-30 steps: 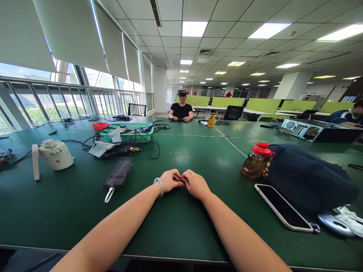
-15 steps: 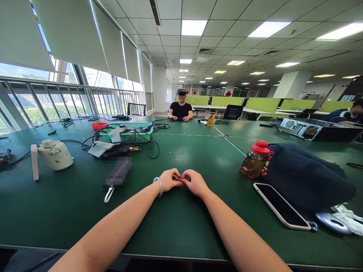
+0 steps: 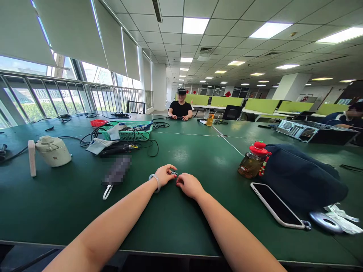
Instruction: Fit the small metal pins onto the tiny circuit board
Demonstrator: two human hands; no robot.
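My left hand, a pale bangle on its wrist, pinches a small dark-and-silver piece between thumb and fingers. The piece is too small to identify; it looks like a little metal or electronic part. Just to the right, a small gap away, my right hand is curled with thumb and fingertips pressed together. Whatever its fingers may hold is hidden. Both hands are at the green tabletop, close to its near side.
Leftward are a dark blurred pouch, a cream jug and a green basket with cables. To the right lie a red-lidded bottle, a phone and a dark bag. A person sits opposite; a computer case lies far right.
My hands, which met around the small piece, have come apart. The left has shifted slightly left and away from me with the piece; the right has curled closed.
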